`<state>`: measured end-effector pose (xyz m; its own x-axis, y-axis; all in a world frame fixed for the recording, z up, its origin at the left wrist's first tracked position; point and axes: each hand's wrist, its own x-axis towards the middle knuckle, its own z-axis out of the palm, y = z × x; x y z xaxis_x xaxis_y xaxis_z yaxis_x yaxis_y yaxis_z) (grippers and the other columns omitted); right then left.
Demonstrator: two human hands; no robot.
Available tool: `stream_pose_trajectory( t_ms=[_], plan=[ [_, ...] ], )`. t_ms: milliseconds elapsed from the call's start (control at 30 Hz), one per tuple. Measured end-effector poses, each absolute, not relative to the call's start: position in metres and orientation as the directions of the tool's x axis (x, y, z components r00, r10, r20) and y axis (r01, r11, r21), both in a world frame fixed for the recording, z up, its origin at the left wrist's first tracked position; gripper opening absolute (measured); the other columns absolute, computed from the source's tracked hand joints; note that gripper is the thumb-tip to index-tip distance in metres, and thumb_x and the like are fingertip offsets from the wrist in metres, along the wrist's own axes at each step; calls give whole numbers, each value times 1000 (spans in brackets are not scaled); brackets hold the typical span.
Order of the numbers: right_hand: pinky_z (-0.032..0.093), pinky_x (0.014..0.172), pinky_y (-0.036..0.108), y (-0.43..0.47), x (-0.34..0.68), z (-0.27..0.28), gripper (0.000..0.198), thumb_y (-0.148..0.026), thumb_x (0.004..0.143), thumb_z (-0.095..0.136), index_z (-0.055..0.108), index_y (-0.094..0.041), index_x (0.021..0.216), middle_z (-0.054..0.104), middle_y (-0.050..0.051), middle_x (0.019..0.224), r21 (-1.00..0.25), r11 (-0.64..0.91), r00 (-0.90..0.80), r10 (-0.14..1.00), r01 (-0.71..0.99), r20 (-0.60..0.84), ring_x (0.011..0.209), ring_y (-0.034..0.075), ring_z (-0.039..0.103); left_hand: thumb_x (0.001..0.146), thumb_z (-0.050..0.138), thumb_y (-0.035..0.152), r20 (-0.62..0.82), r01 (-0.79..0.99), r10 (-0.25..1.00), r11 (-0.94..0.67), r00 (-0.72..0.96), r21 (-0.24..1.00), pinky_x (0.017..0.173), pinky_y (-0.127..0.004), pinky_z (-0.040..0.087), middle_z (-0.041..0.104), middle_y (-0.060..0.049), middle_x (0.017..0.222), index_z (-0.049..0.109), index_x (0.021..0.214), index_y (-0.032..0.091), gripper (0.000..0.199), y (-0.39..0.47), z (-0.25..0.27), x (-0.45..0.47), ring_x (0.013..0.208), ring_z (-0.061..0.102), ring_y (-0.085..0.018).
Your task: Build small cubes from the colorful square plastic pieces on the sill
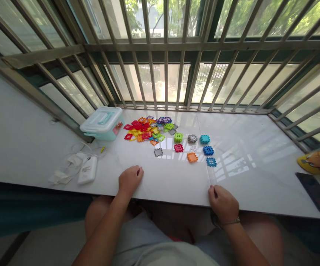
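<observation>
1. The white table (165, 181) has a glossy top, so a light piece pushed carelessly would probably slide, and one sent past the near edge would drop.
2. A lidded box (103, 123) stands by the far left corner, its cover on.
3. The pile of coloured plastic pieces (140, 126) spreads loosely near the far edge, left of the middle. Tugging at a lower piece could tip the upper ones over and mix the colours.
4. A dark flat phone (316, 193) lies at the near right corner; a stray elbow might knock it off.
5. Both hands are clenched, fingers fully curled with nothing visible in them. The left hand (130, 180) rests on the top close to the near edge; the right hand (224, 202) sits at that edge, farther right.
6. Small one-colour groups, such as the green stack (178, 137) and blue stack (208, 150), stand right of the pile; a low sleeve or wrist could topple them.
7. A single grey piece (158, 152) lies apart, nearer the left hand.
</observation>
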<state>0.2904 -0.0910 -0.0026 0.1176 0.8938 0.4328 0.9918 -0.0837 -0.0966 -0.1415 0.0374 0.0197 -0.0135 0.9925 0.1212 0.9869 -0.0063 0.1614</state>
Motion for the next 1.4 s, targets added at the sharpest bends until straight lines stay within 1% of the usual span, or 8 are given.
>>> stream_pose_trajectory(
  t_ms=[400,600,700,767,933,1033,1133,1400],
  plan=[
    [26,65,34,-91,289,1,45,-37,111,51,57,-23,70,63,2,67,-86,-77,106,900,993,423,63,16,51,108,46,41,95,990,995,19,-32,136,64,-36,20,72,-8,85,65,80,23,39,37,21,-141,76,59,-23],
    [25,62,35,-89,282,5,46,-42,112,50,57,-24,70,60,1,65,-64,-78,97,915,995,393,59,16,51,109,44,40,104,993,995,-14,2,115,66,-37,27,71,-7,83,61,78,24,39,36,21,-142,77,60,-23],
    [29,65,34,-87,274,9,46,-44,112,54,54,-25,70,58,-1,63,-72,91,-63,944,993,324,59,16,53,110,42,40,101,995,995,-23,13,95,69,-37,32,70,-8,83,60,76,24,41,32,18,-143,78,62,-24],
    [32,66,34,-85,271,13,43,-48,109,60,55,-26,73,61,-2,66,-92,307,-280,932,947,229,60,16,56,110,40,40,94,997,995,-32,25,73,70,-38,35,70,-8,81,60,76,25,43,29,14,-144,78,63,-25],
    [36,66,32,-69,277,27,30,-45,103,72,58,-27,84,66,-4,73,-200,642,-646,761,740,56,64,15,61,107,46,39,-25,996,999,32,-30,78,69,-37,38,72,-6,79,64,76,27,38,25,12,-143,77,64,-24],
    [35,67,34,-56,275,37,27,-42,103,71,58,-27,85,67,-4,75,-251,696,-713,700,672,31,66,15,61,107,46,36,-78,997,997,27,-21,71,68,-35,39,71,-6,79,65,75,26,38,27,19,-140,77,64,-24],
    [33,68,34,-49,269,43,26,-39,104,68,57,-26,84,66,-3,74,-242,699,-713,700,673,38,66,15,59,107,45,33,-92,997,996,15,-8,79,67,-35,37,71,-6,79,65,76,25,38,30,26,-137,76,64,-24],
    [32,70,34,-55,271,31,28,-37,106,65,57,-25,82,64,-2,74,-206,677,-675,732,707,90,67,14,56,106,47,35,-2,994,999,43,-43,98,64,-36,27,70,-6,77,66,75,24,38,29,17,-140,71,61,-23]
  ],
)
